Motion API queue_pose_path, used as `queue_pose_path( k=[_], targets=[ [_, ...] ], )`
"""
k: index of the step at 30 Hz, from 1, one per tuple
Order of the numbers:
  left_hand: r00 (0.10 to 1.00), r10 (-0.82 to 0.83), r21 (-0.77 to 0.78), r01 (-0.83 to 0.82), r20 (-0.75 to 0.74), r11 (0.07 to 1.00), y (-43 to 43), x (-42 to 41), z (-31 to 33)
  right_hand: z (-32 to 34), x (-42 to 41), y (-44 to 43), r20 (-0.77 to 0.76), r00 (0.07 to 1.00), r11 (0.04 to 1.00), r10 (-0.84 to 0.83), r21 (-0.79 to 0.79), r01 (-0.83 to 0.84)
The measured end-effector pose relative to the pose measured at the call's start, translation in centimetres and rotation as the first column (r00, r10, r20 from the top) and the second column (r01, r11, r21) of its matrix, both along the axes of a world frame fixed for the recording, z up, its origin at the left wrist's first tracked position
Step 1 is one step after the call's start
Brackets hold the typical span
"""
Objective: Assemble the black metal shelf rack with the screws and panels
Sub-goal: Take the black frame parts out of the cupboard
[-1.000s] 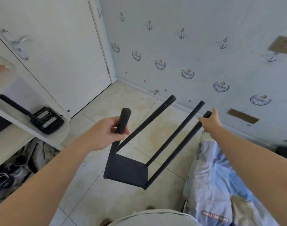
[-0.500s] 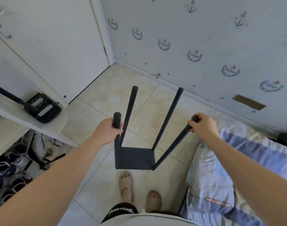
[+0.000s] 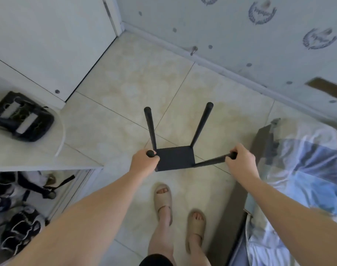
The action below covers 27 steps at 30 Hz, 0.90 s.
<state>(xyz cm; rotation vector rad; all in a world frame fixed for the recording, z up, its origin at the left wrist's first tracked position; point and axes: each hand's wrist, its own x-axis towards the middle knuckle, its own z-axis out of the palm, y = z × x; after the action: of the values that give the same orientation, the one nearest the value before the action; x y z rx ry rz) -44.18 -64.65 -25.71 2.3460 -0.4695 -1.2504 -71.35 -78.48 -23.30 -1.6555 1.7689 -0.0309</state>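
Left hand [image 3: 144, 163] wrapped round top of left post [image 3: 150, 153]; right hand [image 3: 240, 162] wrapped round top of right post [image 3: 211, 161]. Hands well apart, rack [image 3: 175, 159] upright between them. Far posts [image 3: 150, 129] beyond knuckles. Two-corner grip likely keeps frame level for setting on floor [image 3: 125, 93]. Whether rack touches floor: cannot tell. Only low panel [image 3: 181, 164] fitted; upper ones still missing.

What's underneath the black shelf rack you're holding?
Only beige floor tiles show around the shelf rack. It covers the spot right beneath itself, so anything there is hidden.
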Motion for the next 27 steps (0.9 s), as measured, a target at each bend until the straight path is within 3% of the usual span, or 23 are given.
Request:
queue_pose_path(
  k=[10,20,27],
  targets=[
    [0.999,-0.038,0.0,0.038,-0.017,0.999,0.0,1.3,-7.5,-7.9,2.2,-0.1,-0.027,0.997,0.996,-0.077,0.052,0.078],
    [0.989,-0.145,0.079,0.146,-0.019,0.986,0.2,0.9,-7.9,-8.9,2.9,0.8,0.041,0.992,0.984,-0.116,0.138,0.11],
    [0.977,-0.206,0.109,0.198,0.06,0.974,2.0,-0.6,-3.8,-4.2,1.8,1.7,-0.005,0.984,0.958,0.181,0.228,-0.175]
  ],
)
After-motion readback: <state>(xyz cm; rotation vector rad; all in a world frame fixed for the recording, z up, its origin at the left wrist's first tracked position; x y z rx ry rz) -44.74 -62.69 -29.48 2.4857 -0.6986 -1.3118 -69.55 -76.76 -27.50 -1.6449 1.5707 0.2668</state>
